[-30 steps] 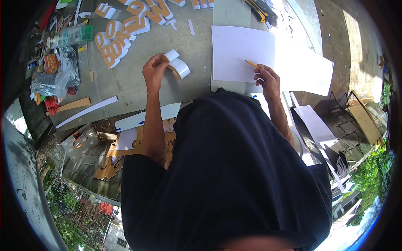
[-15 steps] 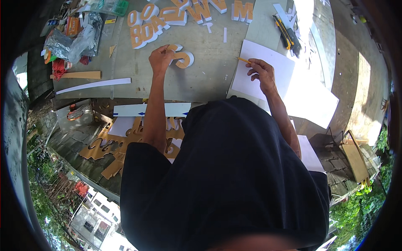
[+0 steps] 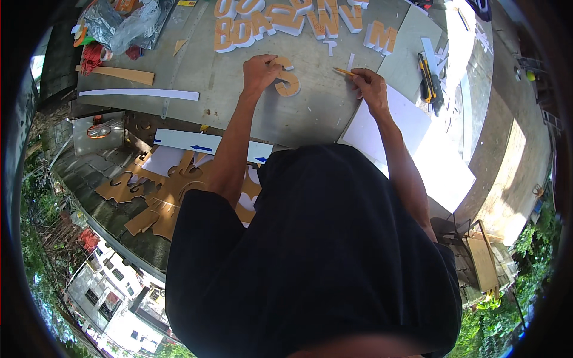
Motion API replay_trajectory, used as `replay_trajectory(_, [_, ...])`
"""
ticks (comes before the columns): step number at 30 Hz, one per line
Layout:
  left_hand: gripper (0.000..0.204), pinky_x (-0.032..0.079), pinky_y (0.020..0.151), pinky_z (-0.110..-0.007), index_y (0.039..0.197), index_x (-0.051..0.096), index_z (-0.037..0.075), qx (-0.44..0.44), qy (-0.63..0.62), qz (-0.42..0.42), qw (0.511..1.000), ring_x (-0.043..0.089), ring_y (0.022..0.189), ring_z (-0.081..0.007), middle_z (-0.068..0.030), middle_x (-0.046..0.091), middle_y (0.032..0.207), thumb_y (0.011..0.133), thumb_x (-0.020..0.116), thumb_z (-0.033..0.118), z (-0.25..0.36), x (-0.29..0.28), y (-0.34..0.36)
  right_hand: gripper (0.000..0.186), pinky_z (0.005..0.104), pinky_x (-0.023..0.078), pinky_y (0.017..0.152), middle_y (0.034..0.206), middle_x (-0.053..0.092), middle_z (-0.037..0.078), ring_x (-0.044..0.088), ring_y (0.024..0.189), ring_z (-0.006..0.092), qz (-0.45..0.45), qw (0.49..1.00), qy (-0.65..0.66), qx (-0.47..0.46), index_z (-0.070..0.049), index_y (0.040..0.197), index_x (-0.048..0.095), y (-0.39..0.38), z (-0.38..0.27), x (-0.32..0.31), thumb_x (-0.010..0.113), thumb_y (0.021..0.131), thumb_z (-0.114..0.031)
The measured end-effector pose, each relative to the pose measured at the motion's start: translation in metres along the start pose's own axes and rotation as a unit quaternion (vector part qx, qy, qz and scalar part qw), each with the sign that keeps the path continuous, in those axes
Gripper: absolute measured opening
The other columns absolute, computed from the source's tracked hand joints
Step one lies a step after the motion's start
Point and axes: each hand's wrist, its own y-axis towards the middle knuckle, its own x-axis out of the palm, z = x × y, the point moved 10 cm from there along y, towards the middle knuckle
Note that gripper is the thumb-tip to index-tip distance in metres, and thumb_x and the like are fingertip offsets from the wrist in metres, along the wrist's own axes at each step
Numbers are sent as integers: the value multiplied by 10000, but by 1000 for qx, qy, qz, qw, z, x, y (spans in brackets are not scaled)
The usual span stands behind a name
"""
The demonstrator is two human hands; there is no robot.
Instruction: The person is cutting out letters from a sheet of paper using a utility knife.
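Note:
My left hand (image 3: pixel 260 74) grips a thick S-shaped letter (image 3: pixel 287 88) with a tan top and white sides, on or just above the grey worktable (image 3: pixel 233 95). My right hand (image 3: pixel 371 89) holds a yellow pencil (image 3: pixel 344 71) near its fingertips, tip pointing left, above the edge of white sheets (image 3: pixel 397 137). Beyond my hands lie several tan-topped, white-sided letters (image 3: pixel 382 36) and small white scraps (image 3: pixel 330 48).
A yellow-black utility knife (image 3: pixel 425 77) lies at the right. Crumpled plastic bags (image 3: pixel 128 33), red string (image 3: pixel 91 56) and narrow strips (image 3: pixel 137 95) are at the left. Below the table edge are cut cardboard pieces (image 3: pixel 152 203) and a folding chair (image 3: pixel 483 256).
The S letter has turned from white side up to tan face up and moved right with my left hand. My right hand has risen and moved leftward with the pencil. The view has swung.

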Motion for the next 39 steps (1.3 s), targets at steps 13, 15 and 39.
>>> replay_trajectory(13, [933,528,998,-391,1549,436,26,10,-264,-113,958,656,1155,-252,-188,666,1321,772,908,237,-21,19,-32,259,260,476,571,832,690,53,611,681,117,7,985,165,49,28,1067,738,-7,5,-2,771,879,-147])
replay_trajectory(15, [1011,517,1021,-412,1572,386,33,31,-230,-111,966,632,1188,-278,-201,633,1356,744,923,252,-20,18,-44,229,259,466,561,810,678,48,600,655,115,17,984,168,52,29,1041,733,-11,6,-7,763,880,-132])
replay_trajectory(39, [1121,552,981,-417,1610,303,79,99,-86,-72,989,641,1163,-335,-228,614,1273,704,938,260,5,32,-70,222,276,493,549,877,732,98,647,674,135,8,996,61,62,29,1035,712,0,11,-9,698,934,-167])
